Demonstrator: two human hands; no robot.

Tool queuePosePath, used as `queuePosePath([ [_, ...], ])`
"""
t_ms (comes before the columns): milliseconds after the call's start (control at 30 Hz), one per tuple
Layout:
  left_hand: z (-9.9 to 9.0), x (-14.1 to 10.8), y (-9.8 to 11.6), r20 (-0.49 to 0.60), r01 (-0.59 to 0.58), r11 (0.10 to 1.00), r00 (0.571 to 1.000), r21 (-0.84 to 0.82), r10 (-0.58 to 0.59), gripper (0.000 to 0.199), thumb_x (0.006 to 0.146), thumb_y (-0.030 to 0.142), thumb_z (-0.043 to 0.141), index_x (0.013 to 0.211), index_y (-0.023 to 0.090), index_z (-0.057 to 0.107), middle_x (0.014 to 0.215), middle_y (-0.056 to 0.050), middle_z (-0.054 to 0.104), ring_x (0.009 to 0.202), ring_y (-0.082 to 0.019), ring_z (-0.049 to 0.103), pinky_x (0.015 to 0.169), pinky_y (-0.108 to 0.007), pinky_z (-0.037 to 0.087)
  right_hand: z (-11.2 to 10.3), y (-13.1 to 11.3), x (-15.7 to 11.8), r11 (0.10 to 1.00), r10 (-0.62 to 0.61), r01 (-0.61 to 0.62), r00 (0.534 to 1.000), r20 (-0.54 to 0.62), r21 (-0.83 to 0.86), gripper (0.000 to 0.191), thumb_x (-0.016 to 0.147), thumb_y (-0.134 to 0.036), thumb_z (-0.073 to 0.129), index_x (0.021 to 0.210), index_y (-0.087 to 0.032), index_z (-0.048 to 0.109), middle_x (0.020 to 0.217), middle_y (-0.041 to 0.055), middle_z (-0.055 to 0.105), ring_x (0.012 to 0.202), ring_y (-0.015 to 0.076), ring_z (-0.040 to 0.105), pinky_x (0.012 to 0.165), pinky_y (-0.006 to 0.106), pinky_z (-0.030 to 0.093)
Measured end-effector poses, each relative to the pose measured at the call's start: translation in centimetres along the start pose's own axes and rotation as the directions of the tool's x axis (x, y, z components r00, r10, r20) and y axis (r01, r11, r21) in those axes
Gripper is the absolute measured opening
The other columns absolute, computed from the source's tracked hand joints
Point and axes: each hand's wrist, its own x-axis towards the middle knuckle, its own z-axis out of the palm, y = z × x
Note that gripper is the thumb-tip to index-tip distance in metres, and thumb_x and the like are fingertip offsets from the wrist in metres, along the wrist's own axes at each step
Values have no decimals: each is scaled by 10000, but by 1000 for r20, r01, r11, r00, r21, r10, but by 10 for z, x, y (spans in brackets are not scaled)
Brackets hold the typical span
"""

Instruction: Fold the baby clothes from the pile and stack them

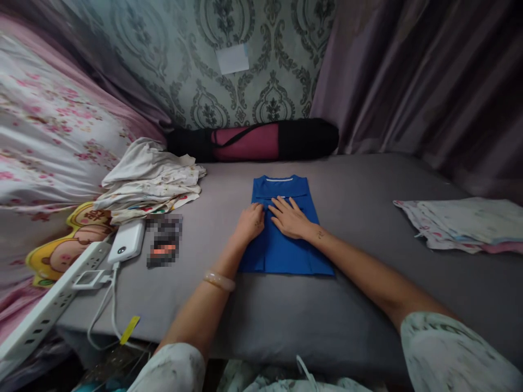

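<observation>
A blue shirt (286,256) lies folded into a narrow rectangle on the grey sheet, its neckline with a white inner band at the far end. Flat on its upper middle rests my right hand (289,219), fingers spread. My left hand (251,222) is at the shirt's left side, its fingers drawn together on the fabric near a fold. A pale bangle (219,280) circles my left wrist. The left fingertips are partly hidden and slightly blurred.
Crumpled light clothes (153,177) lie at the left, near a white power bank (127,239) and a power strip (61,294). Folded light cloths (461,223) sit at the right. A black and maroon long bag (249,142) lies along the wall.
</observation>
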Motion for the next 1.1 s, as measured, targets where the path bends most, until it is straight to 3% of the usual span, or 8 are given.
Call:
queuePosePath([
  [167,11,3,-4,1,-56,998,998,18,56,279,932,225,438,1159,115,557,1293,-174,562,1224,-235,523,1045,-380,402,0,3,6,1000,-23,23,1000,-9,-19,447,992,-318,349,1380,-138,478,1463,136,445,1377,262,335,1151,495,145],
  [333,4,10,-5,44,-16,999,999,33,15,256,929,233,436,1096,153,613,1148,-121,633,1093,-225,580,972,-351,443,-8,5,22,997,-12,2,992,-124,-76,268,947,-226,483,1170,-152,611,1211,130,602,1119,238,514,939,362,384],
  [533,10,6,2,-26,99,988,995,118,-97,381,965,200,307,1258,194,549,1296,-106,570,1139,-239,531,962,-383,419,-14,12,35,932,-153,141,988,-11,-333,259,943,-110,406,973,-128,663,974,125,653,940,238,555,877,378,367],
  [667,17,1,5,-17,67,986,998,151,-65,471,994,395,269,1380,205,459,1450,-102,455,1318,-275,402,1086,-465,308,-13,16,28,953,-152,144,988,-10,-268,279,937,-123,408,1018,-133,675,1025,131,664,979,231,567,916,374,365],
  [767,18,3,3,78,-17,985,997,171,4,566,990,468,221,1445,174,385,1530,-94,355,1436,-286,232,1164,-527,148,-10,23,14,992,-46,34,994,-95,-124,354,953,-192,393,1227,-137,610,1271,134,600,1193,233,505,1040,370,317],
  [833,18,6,2,138,-47,983,990,177,22,596,991,469,199,1469,144,343,1547,-103,318,1453,-274,201,1179,-512,113,-7,29,3,991,114,-120,986,-122,-50,466,960,-253,372,1383,-86,475,1450,152,454,1354,259,364,1119,393,248],
  [933,17,8,2,182,-49,982,983,181,16,628,990,466,188,1486,98,299,1563,-131,266,1456,-268,196,1187,-473,123,-1,35,-17,942,335,-335,942,-23,16,600,972,-352,304,1470,-17,319,1549,179,277,1440,296,205,1160,444,193],
  [1100,18,-5,11,184,3,984,982,175,-35,706,976,512,191,1497,37,234,1563,-181,232,1457,-300,182,1183,-496,120,3,21,-50,923,378,-382,923,74,40,694,970,-471,210,1497,-22,253,1576,171,189,1460,290,134,1178,465,141],
])
